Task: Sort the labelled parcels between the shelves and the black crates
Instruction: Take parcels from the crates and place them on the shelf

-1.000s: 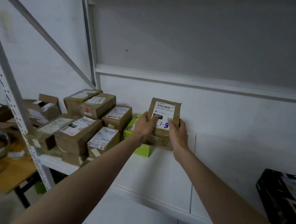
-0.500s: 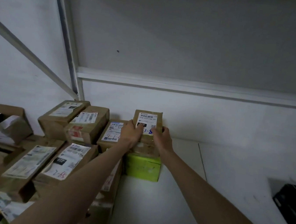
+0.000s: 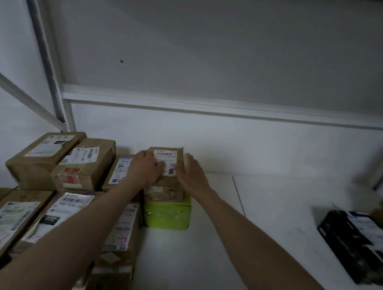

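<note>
Several brown parcels (image 3: 84, 164) crowd left; black parcel (image 3: 362, 245) lies right.

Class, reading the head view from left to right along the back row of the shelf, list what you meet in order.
Brown box with handwriting on its label → box with red tape → left hand → held labelled parcel → right hand → black parcel.
</note>
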The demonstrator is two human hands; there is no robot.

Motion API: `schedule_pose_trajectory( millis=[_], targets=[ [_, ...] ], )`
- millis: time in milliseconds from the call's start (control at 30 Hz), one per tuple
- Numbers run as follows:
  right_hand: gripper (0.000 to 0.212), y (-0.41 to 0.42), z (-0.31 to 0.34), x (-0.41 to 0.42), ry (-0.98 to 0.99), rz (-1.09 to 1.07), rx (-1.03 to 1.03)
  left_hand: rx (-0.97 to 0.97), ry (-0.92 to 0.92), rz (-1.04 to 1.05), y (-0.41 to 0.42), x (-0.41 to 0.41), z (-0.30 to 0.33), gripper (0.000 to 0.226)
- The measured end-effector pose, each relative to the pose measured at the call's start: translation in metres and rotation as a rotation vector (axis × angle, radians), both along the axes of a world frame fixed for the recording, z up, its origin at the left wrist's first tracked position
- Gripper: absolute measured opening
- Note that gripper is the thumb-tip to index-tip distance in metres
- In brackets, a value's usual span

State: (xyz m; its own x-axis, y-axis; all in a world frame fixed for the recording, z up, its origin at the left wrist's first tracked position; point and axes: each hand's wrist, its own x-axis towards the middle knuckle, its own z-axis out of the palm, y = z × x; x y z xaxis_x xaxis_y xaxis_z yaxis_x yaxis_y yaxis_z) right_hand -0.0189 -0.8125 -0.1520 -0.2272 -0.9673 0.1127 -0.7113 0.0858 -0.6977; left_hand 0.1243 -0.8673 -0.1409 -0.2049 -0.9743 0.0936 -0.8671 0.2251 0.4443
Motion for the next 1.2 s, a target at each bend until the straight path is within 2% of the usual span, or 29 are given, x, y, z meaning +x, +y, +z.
schedule_pose_trajectory(
  millis=[133, 233, 400, 633, 767, 933, 1200],
  targets=[
    [0.053, 0.020, 0.015, -0.034, 0.394, -0.019, -0.023, -0.199, -0.134, -0.121, 0.002, -0.023, 0.016, 0.061],
    [0.054, 0.036, 0.015, -0.067, 0.498, -0.079, -0.005, -0.281, -0.222, -0.233, 0.016, -0.057, 0.020, 0.062],
    [0.053, 0.085, 0.012, -0.126, 0.569, -0.240, 0.008, -0.345, -0.307, -0.383, 0.050, -0.123, 0.019, 0.064],
    [0.052, 0.172, 0.007, -0.215, 0.587, -0.400, 0.120, -0.352, -0.237, -0.580, 0.101, -0.221, 0.001, 0.062],
    [0.052, 0.220, 0.005, -0.259, 0.567, -0.470, 0.169, -0.354, -0.264, -0.655, 0.139, -0.269, -0.013, 0.061],
    [0.050, 0.268, -0.003, -0.312, 0.550, -0.495, 0.186, -0.335, -0.258, -0.701, 0.176, -0.326, -0.024, 0.062],
    [0.044, 0.308, -0.015, -0.410, 0.525, -0.408, 0.214, -0.231, -0.255, -0.635, 0.223, -0.413, -0.043, 0.060]
  ],
)
